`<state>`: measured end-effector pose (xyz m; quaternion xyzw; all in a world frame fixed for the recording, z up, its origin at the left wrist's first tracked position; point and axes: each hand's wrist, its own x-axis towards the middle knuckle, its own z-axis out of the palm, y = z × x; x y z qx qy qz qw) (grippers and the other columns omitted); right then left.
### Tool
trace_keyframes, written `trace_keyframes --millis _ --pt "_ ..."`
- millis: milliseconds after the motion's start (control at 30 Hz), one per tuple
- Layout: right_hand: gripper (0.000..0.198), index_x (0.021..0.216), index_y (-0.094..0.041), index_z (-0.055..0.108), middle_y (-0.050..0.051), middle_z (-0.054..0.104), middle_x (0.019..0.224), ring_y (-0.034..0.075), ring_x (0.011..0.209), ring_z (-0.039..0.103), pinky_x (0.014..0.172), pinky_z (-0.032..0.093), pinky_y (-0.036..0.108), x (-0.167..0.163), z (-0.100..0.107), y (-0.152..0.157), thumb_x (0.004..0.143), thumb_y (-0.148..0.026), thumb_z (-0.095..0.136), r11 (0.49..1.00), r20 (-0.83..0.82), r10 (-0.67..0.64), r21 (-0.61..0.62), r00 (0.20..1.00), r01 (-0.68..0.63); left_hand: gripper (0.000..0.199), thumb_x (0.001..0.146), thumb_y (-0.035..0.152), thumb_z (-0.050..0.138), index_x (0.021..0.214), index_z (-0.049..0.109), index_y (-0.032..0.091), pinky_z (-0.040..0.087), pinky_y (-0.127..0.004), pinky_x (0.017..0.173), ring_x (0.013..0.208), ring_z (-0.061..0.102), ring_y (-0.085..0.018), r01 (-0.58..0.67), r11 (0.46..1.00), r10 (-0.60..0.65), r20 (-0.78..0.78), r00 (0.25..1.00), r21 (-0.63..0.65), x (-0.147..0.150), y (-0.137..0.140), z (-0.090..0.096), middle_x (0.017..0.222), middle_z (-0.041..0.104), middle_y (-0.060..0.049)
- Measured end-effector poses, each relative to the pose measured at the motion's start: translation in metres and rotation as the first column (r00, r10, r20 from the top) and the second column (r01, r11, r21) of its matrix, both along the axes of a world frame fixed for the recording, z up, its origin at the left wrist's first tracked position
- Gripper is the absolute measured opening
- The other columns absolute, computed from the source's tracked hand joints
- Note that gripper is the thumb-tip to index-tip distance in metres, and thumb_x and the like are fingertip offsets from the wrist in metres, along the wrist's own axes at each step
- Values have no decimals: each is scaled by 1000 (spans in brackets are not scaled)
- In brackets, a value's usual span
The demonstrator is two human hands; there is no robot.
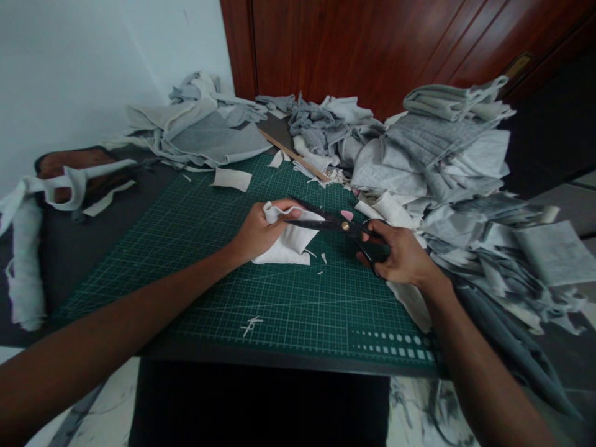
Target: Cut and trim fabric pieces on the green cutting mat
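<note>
My left hand [261,228] pinches a piece of white fabric [298,239], part of which hangs down to the mat. In my right hand [401,253] is a pair of black scissors [333,223], fingers through the handles. The blades are spread and point left, reaching the fabric beside my left fingers. Whether they are cutting through it I cannot tell. Under both hands lies a green cutting mat [298,304] with a white grid. Small white scraps [323,257] and thin trimmings [252,325] rest on it. A pink piece [347,215] sits just behind the scissors' pivot.
Heaped grey and white fabric [400,167] crowds the right side and back. More cloth [218,133] is piled at the back left. A wooden stick [293,154] lies at the mat's far edge. A rolled white cloth [28,267] is at far left. Behind stands a reddish wooden door [354,49].
</note>
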<state>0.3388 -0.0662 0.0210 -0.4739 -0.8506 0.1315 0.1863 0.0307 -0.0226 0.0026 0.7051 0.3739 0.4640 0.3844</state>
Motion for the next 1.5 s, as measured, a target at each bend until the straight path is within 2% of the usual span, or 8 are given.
trace_keyframes --millis 133,500,667,800,1067,1333,1500 --pt "26 91 -25 50 -3 63 74 17 61 57 60 38 29 1 0 0 76 -32 71 1000 26 -17 10 1000 16 37 92 61 64 84 74 26 56 -36 82 81 68 -20 -5 1000 5 -11 1000 0 -1 0 0 91 80 1" --pt "29 92 -25 52 -4 64 73 18 61 59 60 37 29 4 -2 0 70 -26 71 999 38 -44 4 998 43 31 95 57 64 90 75 28 56 -36 85 84 69 -20 -4 1000 4 -38 999 11 -3 1 -1 96 81 2" --pt "30 92 -25 52 -2 67 78 18 64 61 62 38 29 5 -2 0 70 -27 73 998 38 -56 9 998 55 24 100 41 60 94 77 25 55 -32 86 88 71 -18 26 998 -23 -54 998 58 -3 0 -1 97 82 1" --pt "28 90 -25 52 -3 65 73 17 60 58 60 37 28 6 -3 1 70 -28 71 998 46 -62 18 997 61 23 101 34 59 96 78 22 56 -29 87 92 73 -17 28 997 -25 -49 999 72 -3 0 0 100 82 -1" --pt "27 90 -24 55 -2 67 73 18 61 59 59 38 28 5 0 1 68 -28 70 996 56 -83 20 995 82 28 98 37 59 97 81 18 58 -29 87 93 75 -20 -41 995 49 -84 995 88 -2 2 -1 97 83 -5" --pt "27 90 -24 56 -3 66 71 17 60 58 60 38 28 6 0 1 68 -28 71 995 56 -103 2 993 103 25 96 29 60 100 81 18 58 -28 92 96 76 -19 -41 994 48 -69 996 101 -1 1 -2 101 83 -4" --pt "25 89 -23 57 -3 65 71 16 60 60 58 38 27 5 1 0 68 -29 71 994 52 -105 20 993 104 25 99 31 59 100 82 19 59 -28 91 96 77 -19 -16 993 22 -57 998 115 -2 1 -2 100 83 -4"
